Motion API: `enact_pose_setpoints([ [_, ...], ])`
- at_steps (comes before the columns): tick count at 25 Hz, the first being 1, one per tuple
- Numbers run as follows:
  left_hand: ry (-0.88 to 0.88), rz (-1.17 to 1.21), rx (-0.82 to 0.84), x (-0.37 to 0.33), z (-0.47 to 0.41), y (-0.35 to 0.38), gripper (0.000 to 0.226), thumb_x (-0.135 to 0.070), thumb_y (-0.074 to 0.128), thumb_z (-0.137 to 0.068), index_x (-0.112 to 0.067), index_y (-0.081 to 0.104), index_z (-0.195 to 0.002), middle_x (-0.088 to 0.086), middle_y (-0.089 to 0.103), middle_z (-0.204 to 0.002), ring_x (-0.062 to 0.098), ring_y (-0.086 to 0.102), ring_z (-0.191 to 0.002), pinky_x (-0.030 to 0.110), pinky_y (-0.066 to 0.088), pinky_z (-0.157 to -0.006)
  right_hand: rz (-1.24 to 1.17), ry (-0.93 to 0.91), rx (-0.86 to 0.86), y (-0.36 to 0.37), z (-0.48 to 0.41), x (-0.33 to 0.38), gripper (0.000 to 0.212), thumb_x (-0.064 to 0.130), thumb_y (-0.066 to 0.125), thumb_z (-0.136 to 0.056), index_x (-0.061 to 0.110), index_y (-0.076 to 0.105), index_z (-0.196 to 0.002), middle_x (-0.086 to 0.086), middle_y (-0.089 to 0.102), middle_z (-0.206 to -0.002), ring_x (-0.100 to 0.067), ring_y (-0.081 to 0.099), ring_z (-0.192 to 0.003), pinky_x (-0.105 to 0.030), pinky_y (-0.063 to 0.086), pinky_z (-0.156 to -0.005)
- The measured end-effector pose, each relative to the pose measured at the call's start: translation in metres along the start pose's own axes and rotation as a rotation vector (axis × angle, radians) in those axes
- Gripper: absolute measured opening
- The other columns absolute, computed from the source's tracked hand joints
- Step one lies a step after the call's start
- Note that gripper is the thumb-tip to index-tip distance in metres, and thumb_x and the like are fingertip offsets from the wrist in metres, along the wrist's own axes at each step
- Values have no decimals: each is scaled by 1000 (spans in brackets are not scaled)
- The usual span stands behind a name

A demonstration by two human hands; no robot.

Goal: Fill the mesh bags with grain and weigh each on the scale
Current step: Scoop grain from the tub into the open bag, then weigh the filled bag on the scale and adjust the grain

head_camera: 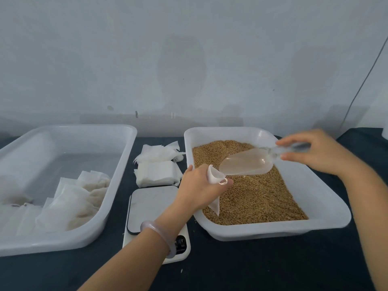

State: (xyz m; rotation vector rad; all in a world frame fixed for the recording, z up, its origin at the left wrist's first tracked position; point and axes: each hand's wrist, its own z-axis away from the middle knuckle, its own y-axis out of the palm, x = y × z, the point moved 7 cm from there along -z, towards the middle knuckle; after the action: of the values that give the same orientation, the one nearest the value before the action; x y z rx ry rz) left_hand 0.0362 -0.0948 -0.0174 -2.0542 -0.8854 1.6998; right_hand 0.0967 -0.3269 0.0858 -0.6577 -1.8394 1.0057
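In the head view, the work seems to me somewhere in the middle. The white tray (117,185) on the left already contains several filled bags (71,202), soft and lumpy, lying one over the other. Between the two trays a pile of empty bags (156,172) waits, flat and thin like gauze, so many are left to do.

The left hand (197,190) grips one mesh bag (215,176) over the grain (258,196) and holds its mouth open like a small funnel; the lower corner of the bag hangs limp. The right hand (315,152) pinches the handle of a clear plastic scoop (245,162), which is tilted with its lip at the mouth of the bag. I see almost no grain inside the scoop, so I judge the pouring of this portion is nearly finished.

The grain is golden-brown, small and dry, and it fills the right tray (273,229) unevenly. The scale (151,206) has a smooth, pale plate with nothing on it; weighing of this bag is not yet done. The forearm covers part of its display. The table (252,269) is dark.
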Motion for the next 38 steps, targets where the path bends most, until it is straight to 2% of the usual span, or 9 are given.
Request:
enact_pose_setpoints([
  [4,-1,52,3,1,1,0,42,-53,66,-79,-14,56,-89,-8,57,-79,8,50,-84,47,37,-103,199,157,18,44,7,-39,26,42,72,-75,44,63,-100,17,62,-112,-21,43,-127,-63,-1,-111],
  [8,-1,100,33,1,2,-1,43,-54,67,-79,-16,52,-94,-9,55,-84,23,53,-101,47,39,-100,185,120,171,95,9,-38,21,48,67,-77,52,55,-93,21,59,-119,-12,42,-125,-64,-8,-109],
  [12,37,156,110,2,4,-1,52,-61,56,-76,-13,49,-93,-6,52,-83,22,48,-97,45,40,-97,191,128,359,120,12,-37,20,46,71,-76,48,59,-92,22,62,-104,-5,51,-110,-60,4,-112],
  [15,51,201,133,-3,5,-4,50,-58,51,-84,-10,50,-97,4,58,-92,26,55,-93,46,48,-86,299,25,243,114,8,-13,42,56,67,-73,39,62,-111,19,60,-115,-9,48,-117,-47,25,-109],
  [19,43,167,33,-18,-3,-14,49,-54,39,-94,-7,48,-85,6,53,-79,23,50,-72,33,42,-66,-190,-108,199,112,20,55,50,77,60,-60,42,62,-96,27,64,-94,7,58,-91,-17,45,-74],
  [27,-35,446,239,-37,-8,-23,67,-80,28,-75,-18,50,-86,4,49,-78,12,48,-70,23,41,-65,-438,-65,93,115,19,82,26,42,54,-89,19,66,-82,9,65,-66,-8,56,-56,-27,47,-57],
  [31,-44,453,314,-14,-6,-31,25,-44,60,-87,-21,65,-96,-10,70,-86,3,67,-79,20,55,-72,-718,83,179,121,14,60,18,24,52,-95,20,69,-97,1,73,-94,-16,68,-91,-35,54,-81],
  [34,-60,375,260,-3,-6,-32,3,-18,70,-84,-18,69,-86,-2,73,-85,12,69,-80,24,58,-74,-767,107,177,124,12,58,14,20,56,-93,22,70,-95,1,74,-93,-16,69,-92,-29,56,-77],
  [38,-72,337,199,1,-5,-42,17,-17,73,-81,-21,65,-66,-11,66,-61,5,64,-62,20,56,-66,-709,90,154,121,9,62,6,25,65,-87,29,69,-89,8,73,-88,-7,69,-83,-22,55,-68],
])
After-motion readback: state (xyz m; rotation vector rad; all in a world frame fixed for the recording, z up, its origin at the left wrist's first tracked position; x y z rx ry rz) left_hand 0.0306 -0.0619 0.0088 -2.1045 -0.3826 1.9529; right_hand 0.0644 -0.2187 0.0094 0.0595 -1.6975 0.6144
